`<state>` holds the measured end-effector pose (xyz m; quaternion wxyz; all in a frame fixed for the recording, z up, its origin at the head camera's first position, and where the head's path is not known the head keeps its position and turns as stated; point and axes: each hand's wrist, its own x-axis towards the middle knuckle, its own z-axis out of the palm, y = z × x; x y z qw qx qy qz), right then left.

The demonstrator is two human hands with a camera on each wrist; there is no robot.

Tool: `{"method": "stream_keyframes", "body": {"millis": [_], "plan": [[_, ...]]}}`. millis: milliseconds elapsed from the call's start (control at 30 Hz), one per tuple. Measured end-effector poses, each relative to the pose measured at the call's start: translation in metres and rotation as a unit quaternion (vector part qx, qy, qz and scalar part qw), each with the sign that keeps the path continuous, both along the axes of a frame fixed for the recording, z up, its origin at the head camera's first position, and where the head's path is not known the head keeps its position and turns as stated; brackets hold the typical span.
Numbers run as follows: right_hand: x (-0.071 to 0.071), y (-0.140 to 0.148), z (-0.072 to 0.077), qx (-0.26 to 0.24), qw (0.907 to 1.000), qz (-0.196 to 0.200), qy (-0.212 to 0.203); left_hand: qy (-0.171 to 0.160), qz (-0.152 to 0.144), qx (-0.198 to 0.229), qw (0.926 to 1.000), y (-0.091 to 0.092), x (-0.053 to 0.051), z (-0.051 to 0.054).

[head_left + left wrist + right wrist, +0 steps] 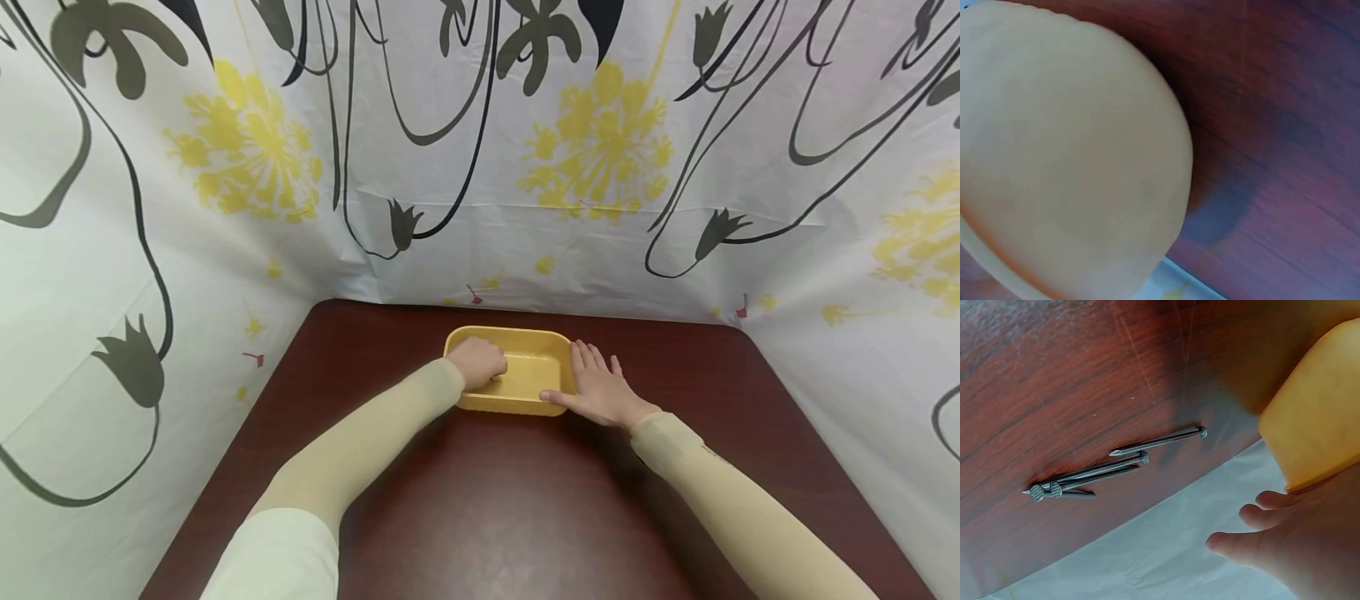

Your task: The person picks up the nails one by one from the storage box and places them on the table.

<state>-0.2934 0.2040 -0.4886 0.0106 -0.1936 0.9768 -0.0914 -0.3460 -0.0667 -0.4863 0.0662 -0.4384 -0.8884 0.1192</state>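
A yellow tray (510,405) is on the dark table. My left hand (477,363) reaches into its left part with curled fingers; whether they hold anything is hidden. My right hand (603,396) rests against the tray's right end, fingers spread, thumb over the front rim. In the right wrist view, this hand (1297,537) touches the tray (1316,406), and several metal nails (1160,441) lie on the table outside it. A pale rounded surface (1079,144), apparently the tray's outer wall, fills much of the left wrist view; the left hand is mostly hidden there.
The dark reddish table (480,500) extends around the tray. White patterned cloth (480,167) hangs behind the table's back edge and along both sides.
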Motion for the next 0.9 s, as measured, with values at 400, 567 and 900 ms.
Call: {"method": "stream_keyframes", "body": {"millis": [400,567,900], "plan": [[0.0015,-0.0013,0.0003,-0.007,0.9999,-0.003,-0.008,-0.135,0.058,0.01,0.989,0.0018,-0.0062,0.0013],[0.0011,-0.0022,-0.0005,-0.008,0.9999,-0.002,-0.01,-0.172,0.076,0.016,0.982,0.0003,-0.0042,-0.0005],[-0.0019,-0.0007,-0.0029,-0.002,1.0,-0.003,-0.003,-0.138,0.06,0.025,0.9883,-0.0047,-0.0039,-0.0039]]}}
